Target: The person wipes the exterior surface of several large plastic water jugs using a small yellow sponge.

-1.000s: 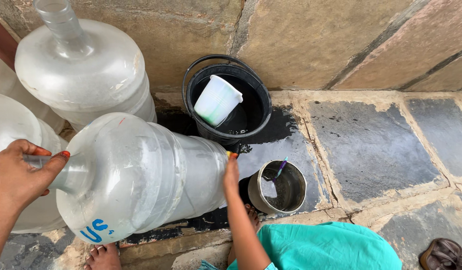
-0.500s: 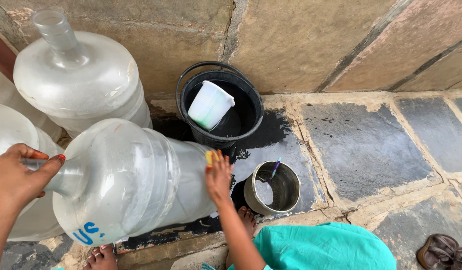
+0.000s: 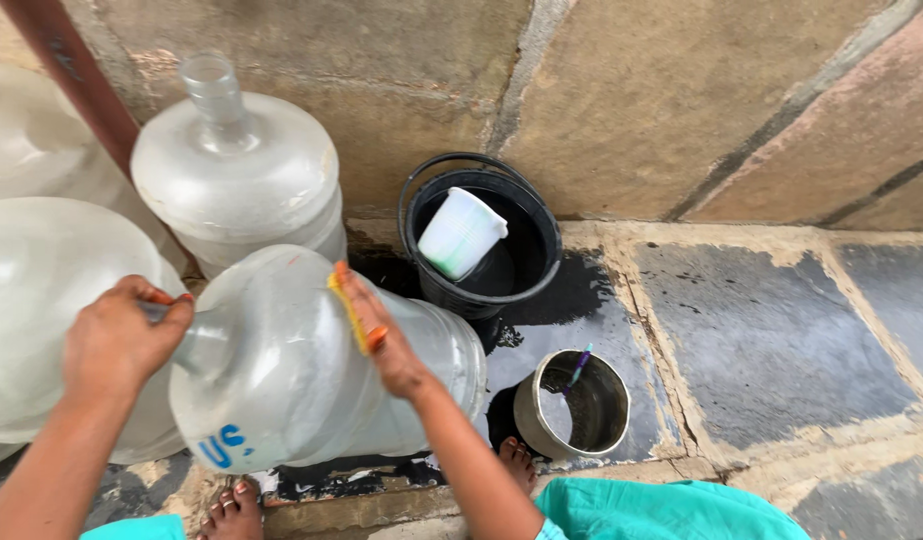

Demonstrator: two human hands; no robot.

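A black bucket (image 3: 481, 245) stands on the wet stone floor (image 3: 771, 340) against the stone wall (image 3: 621, 90). It holds dark water, and a white plastic jug (image 3: 459, 232) lies tilted inside it. Near the bucket, closer to the person, stands a round metal pot (image 3: 573, 405) with a little water at the bottom and a thin purple stick (image 3: 578, 368) leaning on its inner wall. An upright clear water jar (image 3: 236, 170) stands by the wall, and another big jar (image 3: 51, 300) is at the left edge; I cannot tell whether they contain anything.

The large clear bottle (image 3: 311, 365) lies on its side over the wet floor, its neck pointing to the left. The left hand (image 3: 121, 340) has its fingers closed around the neck and holds the bottle. The right hand (image 3: 376, 330) lies on the upper side of the bottle body, and its fingers press a yellow and orange scrub pad (image 3: 353, 312) flat against the plastic. The pad is between the fingers and the bottle wall. Bare feet (image 3: 236, 505) show under the bottle.
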